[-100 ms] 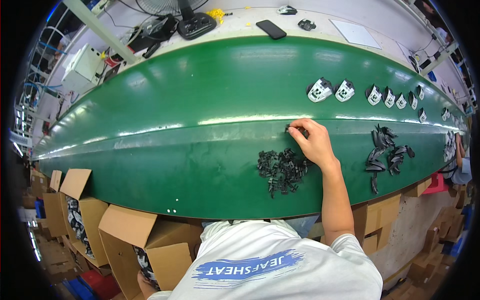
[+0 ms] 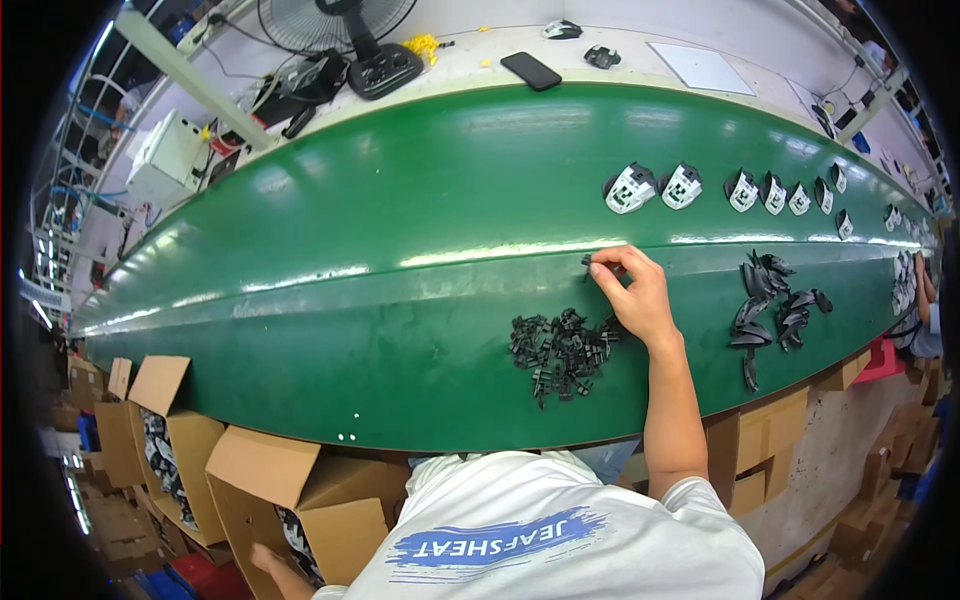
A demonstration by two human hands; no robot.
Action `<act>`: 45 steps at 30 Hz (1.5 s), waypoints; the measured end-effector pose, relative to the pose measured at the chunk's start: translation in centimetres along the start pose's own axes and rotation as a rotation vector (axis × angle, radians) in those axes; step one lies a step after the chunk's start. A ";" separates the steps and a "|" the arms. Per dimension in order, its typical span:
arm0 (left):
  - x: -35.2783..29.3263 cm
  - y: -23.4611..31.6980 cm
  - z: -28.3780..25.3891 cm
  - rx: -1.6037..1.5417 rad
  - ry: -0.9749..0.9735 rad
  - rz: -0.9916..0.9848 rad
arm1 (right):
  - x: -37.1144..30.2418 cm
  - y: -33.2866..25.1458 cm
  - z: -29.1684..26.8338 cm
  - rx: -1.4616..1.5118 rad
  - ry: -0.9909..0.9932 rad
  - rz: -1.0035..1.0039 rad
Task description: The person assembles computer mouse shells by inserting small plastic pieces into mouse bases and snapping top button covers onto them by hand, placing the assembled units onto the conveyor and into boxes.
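— Right hand pinches a small black clip between thumb and fingertips, on the green belt just above the pile of clips.

— Anything different from a moment ago?

— Barely. Same spot, same pinch; I judge the piece is picked but not yet carried off.

— Your left hand?

— Down by the cardboard box at my left; I cannot tell if it holds anything.

— Around you?

— Black shells lie near on the right, white-and-black housings ride farther up the belt.
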State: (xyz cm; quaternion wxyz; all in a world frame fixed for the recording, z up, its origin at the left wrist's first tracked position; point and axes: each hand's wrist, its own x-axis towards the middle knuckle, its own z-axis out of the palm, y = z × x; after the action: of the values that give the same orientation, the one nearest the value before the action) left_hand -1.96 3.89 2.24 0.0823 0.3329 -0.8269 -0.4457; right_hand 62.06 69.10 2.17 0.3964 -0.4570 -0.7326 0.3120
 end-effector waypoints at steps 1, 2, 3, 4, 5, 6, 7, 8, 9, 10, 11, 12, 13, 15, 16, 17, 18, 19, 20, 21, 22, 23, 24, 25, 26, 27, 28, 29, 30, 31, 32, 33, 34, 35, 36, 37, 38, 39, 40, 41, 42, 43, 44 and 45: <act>-0.9 -0.1 0.2 0.074 -0.122 0.465 | 0.0 0.8 -0.6 0.072 0.068 0.013; -2.6 1.9 3.2 0.117 0.077 0.609 | -0.1 1.3 -1.1 0.137 0.129 0.022; -4.6 5.5 6.7 0.032 0.044 0.871 | -0.1 1.6 -1.6 0.163 0.156 0.069; -7.4 8.2 10.4 -0.105 -0.079 0.893 | -0.5 2.0 -2.1 0.160 0.165 0.058; -10.9 11.6 13.9 -0.215 -0.152 1.066 | -0.8 2.3 -2.2 0.186 0.198 0.092; -18.2 14.5 17.3 -0.324 -0.342 1.145 | -0.8 2.3 -2.7 0.195 0.236 0.122; -21.4 16.2 21.7 -0.311 -0.490 1.234 | -1.1 2.2 -3.0 0.198 0.247 0.103; -31.2 16.8 24.8 -0.358 -0.628 1.239 | -1.9 2.7 -3.9 0.173 0.252 0.097; -37.0 17.7 26.5 -0.394 -0.734 1.276 | -1.9 2.2 -4.0 0.197 0.246 0.083; -44.0 17.6 27.9 -0.442 -0.940 1.248 | -2.4 1.9 -4.4 0.203 0.244 0.078; -49.5 17.1 29.3 -0.456 -1.082 1.246 | -3.0 1.6 -4.6 0.242 0.266 0.094; -55.2 15.9 30.7 -0.528 -1.288 1.189 | -3.9 1.6 -4.6 0.274 0.289 0.115; -60.3 14.5 32.0 -0.537 -1.447 1.192 | -5.0 2.0 -4.7 0.332 0.284 0.163; -70.5 11.4 32.2 -0.379 -1.728 1.236 | -7.7 2.7 -5.1 0.427 0.338 0.241; -74.8 9.8 32.0 -0.290 -1.854 1.250 | -8.9 2.5 -5.4 0.461 0.380 0.262; -78.7 8.0 31.6 -0.245 -1.939 1.237 | -10.1 2.1 -5.7 0.496 0.414 0.284; -81.8 6.6 32.3 -0.161 -1.916 1.454 | -11.1 1.9 -6.1 0.484 0.406 0.268; -84.6 5.0 31.8 -0.131 -1.789 1.610 | -12.1 2.1 -6.5 0.422 0.439 0.343; -86.7 3.4 31.1 -0.093 -1.650 1.752 | -13.1 2.0 -6.9 0.359 0.470 0.419; -87.8 2.1 31.7 -0.051 -1.578 1.834 | -13.5 1.5 -7.2 0.353 0.448 0.402; -88.3 1.0 32.3 -0.003 -1.504 1.914 | -13.7 0.5 -7.4 0.045 0.410 0.322; -88.7 0.4 32.2 -0.039 -1.501 1.957 | -13.9 0.1 -7.6 -0.265 0.378 0.237; -88.5 0.1 33.1 -0.072 -1.455 2.003 | -13.8 0.0 -7.4 -0.260 0.364 0.214; -88.0 0.1 33.4 -0.100 -1.490 1.976 | -13.7 0.1 -7.3 -0.424 0.356 0.070; -87.2 0.1 33.7 -0.127 -1.518 1.949 | -13.4 0.4 -7.1 -0.580 0.347 -0.080; -86.5 0.0 33.8 -0.126 -1.498 1.944 | -13.2 0.9 -6.9 -0.599 0.331 -0.115; -85.4 0.1 33.6 -0.127 -1.618 1.685 | -12.8 0.9 -6.4 -0.585 0.320 -0.130; -84.3 0.6 33.7 -0.133 -1.712 1.419 | -12.4 0.7 -5.9 -0.497 0.328 -0.001; -83.1 1.5 33.1 -0.129 -1.696 1.412 | -12.1 0.5 -5.8 -0.415 0.334 0.135; -81.8 2.9 31.9 -0.153 -2.096 0.833 | -11.5 0.2 -5.7 -0.384 0.349 0.194; -80.0 4.5 30.9 -0.182 -2.365 0.180 | -10.6 0.1 -5.6 -0.351 0.377 0.193; -78.2 6.0 30.4 -0.237 -2.472 -0.006 | -9.3 0.0 -5.1 -0.257 0.394 0.200; -77.1 7.5 29.5 -0.253 -2.453 -0.005 | -8.0 -0.2 -4.6 -0.169 0.411 0.211; -76.1 9.1 28.3 -0.398 -2.555 -0.106 | -6.7 -0.5 -4.0 -0.165 0.394 0.202; -75.2 10.6 27.5 -0.555 -2.648 -0.207 | -5.2 -0.8 -3.3 0.002 0.373 0.193; -74.5 11.7 27.2 -0.624 -2.696 -0.246 | -3.5 -1.6 -2.5 0.165 0.350 0.189; -73.9 12.9 26.8 -0.645 -2.679 -0.246 | -1.9 -2.8 -1.8 0.165 0.330 0.182; -73.3 14.1 26.2 -0.725 -2.693 -0.186 | -0.2 -5.3 -1.0 0.239 0.329 0.130; -72.8 15.2 25.5 -0.806 -2.707 -0.125 | 1.4 -7.3 -0.3 0.311 0.330 0.078; -72.5 16.0 25.0 -0.870 -2.703 -0.112 | 2.7 -8.2 0.2 0.306 0.334 0.011; -72.2 16.5 24.8 -0.893 -2.680 -0.108 | 3.8 -9.2 0.7 0.308 0.311 0.003; -72.0 17.0 24.7 -0.925 -2.705 -0.209 | 4.8 -10.1 1.2 0.379 0.316 -0.062; -72.0 17.4 24.5 -0.955 -2.727 -0.311 | 5.9 -11.0 1.7 0.453 0.321 -0.123; -72.0 17.7 24.2 -0.896 -2.677 -0.376 | 6.7 -11.7 2.2 0.458 0.332 -0.176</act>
State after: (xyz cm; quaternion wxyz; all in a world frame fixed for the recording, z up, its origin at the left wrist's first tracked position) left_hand 34.24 72.08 13.57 -0.7116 -0.2833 -0.0153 -0.6427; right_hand 53.40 70.50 12.67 0.6289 -0.3352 -0.6053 0.3546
